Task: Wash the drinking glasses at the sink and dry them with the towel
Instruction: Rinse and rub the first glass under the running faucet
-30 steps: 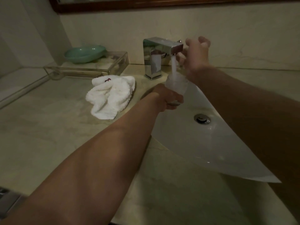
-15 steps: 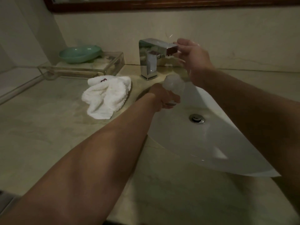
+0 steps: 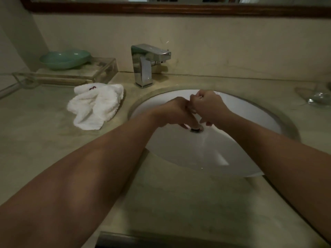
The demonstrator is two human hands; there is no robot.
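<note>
One clear drinking glass, barely visible, low in the sink above the drain, left grip curled round it, right grip curled at its top, hold unclear, one white towel on the marble bench, one tap, one green dish, wood-framed mirror above.

The left hand and right hand meet, fingers curled, over the white oval sink basin, above its metal drain; what they hold is unclear. A crumpled white towel lies on the beige stone desk.
</note>
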